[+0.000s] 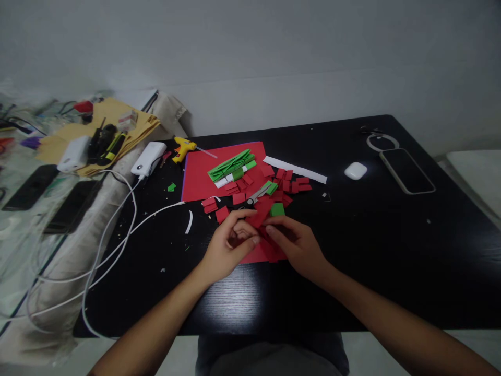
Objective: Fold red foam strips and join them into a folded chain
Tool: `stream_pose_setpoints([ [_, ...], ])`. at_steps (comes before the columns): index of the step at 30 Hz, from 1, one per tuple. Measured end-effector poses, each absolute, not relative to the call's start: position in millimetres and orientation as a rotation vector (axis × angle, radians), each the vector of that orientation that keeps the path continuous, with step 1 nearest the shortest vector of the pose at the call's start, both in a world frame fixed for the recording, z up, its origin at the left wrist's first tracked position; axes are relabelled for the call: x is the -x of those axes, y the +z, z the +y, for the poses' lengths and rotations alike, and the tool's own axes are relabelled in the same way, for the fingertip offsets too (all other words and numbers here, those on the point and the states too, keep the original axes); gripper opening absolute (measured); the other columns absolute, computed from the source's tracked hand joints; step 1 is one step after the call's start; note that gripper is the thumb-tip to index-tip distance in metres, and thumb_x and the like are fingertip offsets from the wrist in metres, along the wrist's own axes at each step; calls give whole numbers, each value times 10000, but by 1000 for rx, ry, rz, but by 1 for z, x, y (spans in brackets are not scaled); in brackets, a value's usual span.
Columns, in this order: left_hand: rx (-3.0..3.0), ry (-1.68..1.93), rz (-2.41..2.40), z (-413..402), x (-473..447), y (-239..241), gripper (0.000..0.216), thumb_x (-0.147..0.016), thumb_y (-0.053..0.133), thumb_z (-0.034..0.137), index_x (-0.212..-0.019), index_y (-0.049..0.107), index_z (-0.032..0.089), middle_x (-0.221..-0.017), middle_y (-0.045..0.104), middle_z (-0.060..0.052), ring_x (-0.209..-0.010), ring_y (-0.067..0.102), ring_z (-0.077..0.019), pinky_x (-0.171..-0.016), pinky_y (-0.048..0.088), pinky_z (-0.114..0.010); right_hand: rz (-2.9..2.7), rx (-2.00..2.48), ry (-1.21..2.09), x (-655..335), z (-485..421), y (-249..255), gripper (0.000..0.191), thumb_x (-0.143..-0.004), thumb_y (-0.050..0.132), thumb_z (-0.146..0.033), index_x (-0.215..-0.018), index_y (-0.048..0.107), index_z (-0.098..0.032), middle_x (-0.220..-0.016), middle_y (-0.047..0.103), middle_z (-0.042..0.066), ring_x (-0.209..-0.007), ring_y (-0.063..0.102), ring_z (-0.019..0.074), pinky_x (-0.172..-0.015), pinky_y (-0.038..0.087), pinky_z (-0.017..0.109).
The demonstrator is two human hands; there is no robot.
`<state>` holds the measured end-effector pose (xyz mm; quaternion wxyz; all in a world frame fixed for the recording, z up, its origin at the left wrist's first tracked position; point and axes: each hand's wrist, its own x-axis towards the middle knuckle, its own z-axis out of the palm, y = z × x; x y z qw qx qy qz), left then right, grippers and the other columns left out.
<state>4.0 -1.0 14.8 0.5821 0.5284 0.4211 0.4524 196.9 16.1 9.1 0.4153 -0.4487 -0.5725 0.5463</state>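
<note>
Both hands meet over the front middle of the black table. My left hand [229, 244] is closed, thumb and fingers pinching the near edge of a red paper piece [261, 211]. From the other side, my right hand [295, 241] pinches the same paper with thumb and forefinger. More red paper lies beneath the hands. Just beyond them are scissors [258, 194] and a green paper piece [277, 209]. Several small folded red pieces [287, 184] are scattered around. Folded green paper strips [233, 166] rest on a large red sheet [195, 177].
A yellow glue gun [183, 149] lies at the back left, near a white power bank [149, 159] with white cables [135, 209]. A white paper strip [295, 169] is behind the pieces. To the right sit a white earbud case [356, 171] and a phone [407, 171].
</note>
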Motion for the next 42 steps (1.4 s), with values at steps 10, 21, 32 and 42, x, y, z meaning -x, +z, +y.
stream_pose_setpoints([
  [10,-1265,995,951,0,-4,14,368,-967,620,230,-1317,513,191,-918,701,-40,-860,674,-163,-819,510,-290,-1238,1021,1681,-195,17,3,297,-779,851,-326,-1037,735,-236,-1004,768,39,-951,743,208,-898,599,352],
  [21,-1322,1037,1011,-1,-4,11,311,-968,617,224,-1261,518,185,-958,653,-56,-828,622,-154,-782,496,-288,-1188,1040,1748,-195,21,-4,344,-711,849,-220,-1032,725,-221,-1000,763,39,-957,736,197,-928,594,369],
  [32,-1316,1102,1338,6,1,12,224,-961,644,383,-1083,635,195,-850,582,3,-777,553,-146,-743,443,-256,-1034,1093,1760,-198,24,5,266,-733,850,-280,-978,755,-239,-1012,791,27,-1007,737,217,-988,562,403],
  [42,-1389,1014,1234,1,-2,15,279,-1011,569,420,-1175,642,206,-804,555,9,-742,523,-151,-714,423,-261,-1058,1087,1748,-197,24,10,238,-725,869,-369,-911,785,-246,-945,798,19,-944,738,220,-953,570,402],
])
